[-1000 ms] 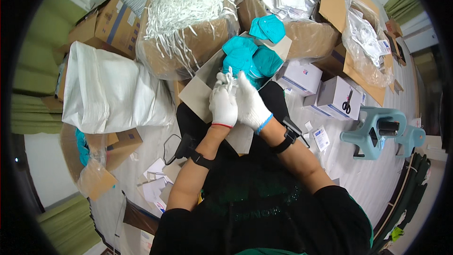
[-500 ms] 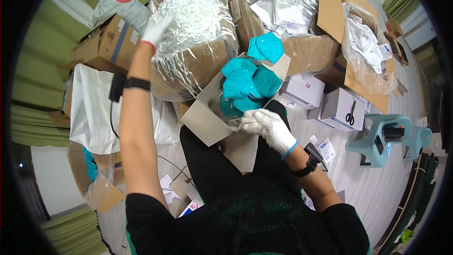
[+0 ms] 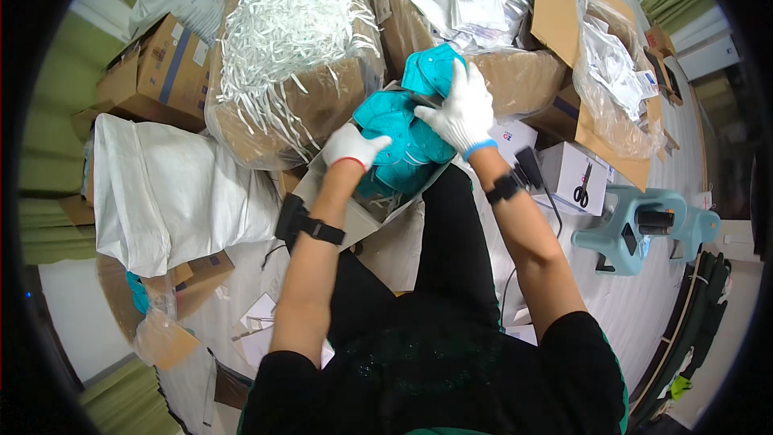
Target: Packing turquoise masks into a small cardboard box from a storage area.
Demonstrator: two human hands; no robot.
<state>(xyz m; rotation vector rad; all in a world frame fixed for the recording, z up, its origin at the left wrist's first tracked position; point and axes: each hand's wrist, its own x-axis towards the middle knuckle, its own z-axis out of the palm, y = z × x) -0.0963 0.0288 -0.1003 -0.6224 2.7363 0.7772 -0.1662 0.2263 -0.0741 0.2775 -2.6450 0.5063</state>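
A pale carton (image 3: 367,229) stands at my knees, filled with teal folded face masks (image 3: 385,142). My left hand (image 3: 353,147), in a white glove with a red cuff, rests at the carton's left side. Its thumb lies stretched over the masks, and its other fingers are partly hidden. My right hand (image 3: 465,109), in a white glove with a blue cuff, is spread over the right side of the pile. The thumb points left, and the fingers reach along the edge of an upper teal mask (image 3: 431,69) at the carton's far side.
Beyond the carton, one large lined box holds white strips (image 3: 294,24) and another holds flat white packets (image 3: 475,12). An open carton (image 3: 616,141) stands at right. Scissors (image 3: 583,185) lie on a white box; a teal stool (image 3: 632,234) is beside it. A white sack (image 3: 173,193) lies left.
My left hand has come from the white strips down to the teal masks. My right hand has moved from the carton's near edge up over the pile. The view has shifted slightly.
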